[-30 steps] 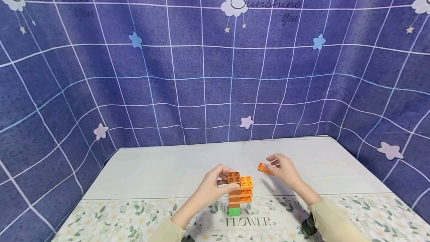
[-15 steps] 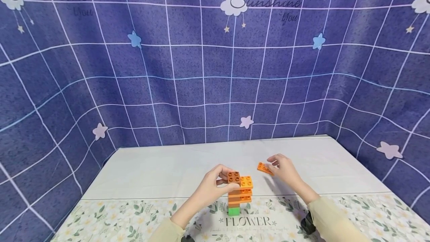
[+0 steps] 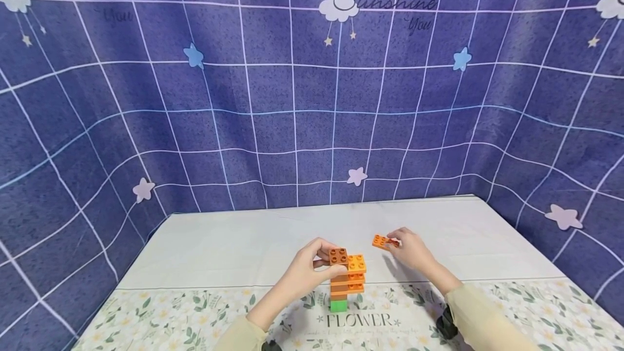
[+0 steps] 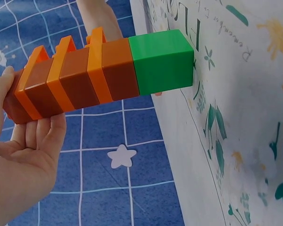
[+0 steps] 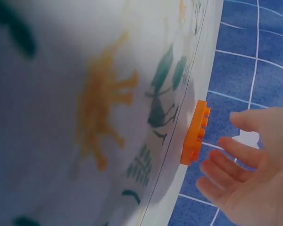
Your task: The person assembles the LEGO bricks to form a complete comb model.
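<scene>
My left hand (image 3: 314, 267) grips the top of a tower (image 3: 339, 280), thumb on one side and fingers on the other. The tower has a green block (image 4: 162, 61) at its base, then brown blocks (image 4: 82, 77) alternating with orange plates (image 4: 100, 66) that jut out to the right. Its green end meets the tablecloth. Right of the tower, a loose orange studded plate (image 5: 195, 134) lies on the white cloth. My right hand (image 5: 252, 169) is beside its studs, fingers spread and slightly bent, with a gap between them and the plate.
The table carries a cloth, white (image 3: 234, 248) at the back and flower-printed (image 3: 195, 313) at the front. A blue gridded curtain (image 3: 273, 91) with stars and clouds hangs behind the table and around both sides.
My right hand's fingers have shifted slightly over the loose plate, which stays about where it was. The left hand keeps hold of the tower, which has not visibly moved.
</scene>
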A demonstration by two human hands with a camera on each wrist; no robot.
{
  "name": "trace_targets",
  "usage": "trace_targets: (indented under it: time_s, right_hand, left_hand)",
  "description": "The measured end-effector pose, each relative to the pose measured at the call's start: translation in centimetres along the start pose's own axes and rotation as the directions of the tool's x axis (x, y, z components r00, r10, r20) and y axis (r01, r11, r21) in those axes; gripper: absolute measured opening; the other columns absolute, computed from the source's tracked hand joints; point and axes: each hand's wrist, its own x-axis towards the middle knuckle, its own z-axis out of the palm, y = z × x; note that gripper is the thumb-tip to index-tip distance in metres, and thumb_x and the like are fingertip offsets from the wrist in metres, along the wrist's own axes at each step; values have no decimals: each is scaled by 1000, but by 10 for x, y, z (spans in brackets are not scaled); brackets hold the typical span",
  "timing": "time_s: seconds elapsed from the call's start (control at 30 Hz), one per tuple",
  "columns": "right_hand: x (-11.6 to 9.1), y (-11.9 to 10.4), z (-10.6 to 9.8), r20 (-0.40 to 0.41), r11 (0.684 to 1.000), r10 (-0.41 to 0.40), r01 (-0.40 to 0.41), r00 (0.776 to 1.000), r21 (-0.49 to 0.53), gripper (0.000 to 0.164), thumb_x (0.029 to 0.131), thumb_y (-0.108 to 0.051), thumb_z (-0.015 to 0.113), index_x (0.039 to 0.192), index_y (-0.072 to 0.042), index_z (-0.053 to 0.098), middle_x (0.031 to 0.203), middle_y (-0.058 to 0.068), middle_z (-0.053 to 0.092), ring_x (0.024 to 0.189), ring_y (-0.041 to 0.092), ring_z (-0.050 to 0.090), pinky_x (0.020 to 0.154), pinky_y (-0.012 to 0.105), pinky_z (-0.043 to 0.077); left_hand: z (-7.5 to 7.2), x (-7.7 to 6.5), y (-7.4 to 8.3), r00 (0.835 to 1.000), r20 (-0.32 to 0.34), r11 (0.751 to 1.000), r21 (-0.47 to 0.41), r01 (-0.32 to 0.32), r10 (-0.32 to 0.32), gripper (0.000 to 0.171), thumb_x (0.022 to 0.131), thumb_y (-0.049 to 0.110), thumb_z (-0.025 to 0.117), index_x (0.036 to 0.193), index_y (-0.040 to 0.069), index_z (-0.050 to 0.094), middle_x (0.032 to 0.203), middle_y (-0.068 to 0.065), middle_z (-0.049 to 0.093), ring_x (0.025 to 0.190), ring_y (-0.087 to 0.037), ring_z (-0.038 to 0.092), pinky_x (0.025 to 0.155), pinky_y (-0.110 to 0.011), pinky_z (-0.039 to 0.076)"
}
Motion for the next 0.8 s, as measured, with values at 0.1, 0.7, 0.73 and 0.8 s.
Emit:
trace_targets:
  time_s: [0.1, 0.7, 0.73, 0.8]
  right_hand:
    - [-2, 1, 1, 64, 1000, 7, -5, 998, -31, 30, 84, -14, 68, 106, 7, 66, 103, 20, 64, 96, 37, 61, 87, 50, 49]
    - [-2, 2, 2, 103, 996, 58, -65, 993, 63, 20, 65, 0, 80, 80, 0, 67, 80, 8, 62, 71, 18, 59, 64, 30, 52]
    - [-2, 2, 2, 107, 996, 56, -63, 993, 64, 21, 64, 1, 79, 79, -1, 65, 79, 7, 61, 71, 17, 59, 64, 30, 51]
    - [-2, 2, 2, 112, 996, 46, -54, 993, 70, 23, 63, 4, 78, 81, 0, 64, 79, 8, 60, 71, 18, 58, 64, 31, 51]
  left_hand:
    - [0, 0, 0, 1000, 4, 1000, -1, -2, 2, 37, 83, 35, 71, 111, 14, 57, 99, 1, 58, 93, -12, 56, 90, -20, 50]
    - [0, 0, 0, 1000, 8, 1000, 7, -2, 2, 37, 83, 34, 71, 110, 13, 57, 99, 0, 58, 92, -12, 56, 90, -20, 50]
    - [0, 0, 0, 1000, 8, 1000, 9, -1, 1, 37, 83, 34, 71, 110, 13, 57, 99, 0, 58, 92, -13, 56, 91, -21, 50]
    - [0, 0, -1, 1000, 9, 1000, 10, 2, -2, 38, 83, 35, 71, 110, 13, 57, 99, -1, 58, 93, -13, 56, 91, -22, 50]
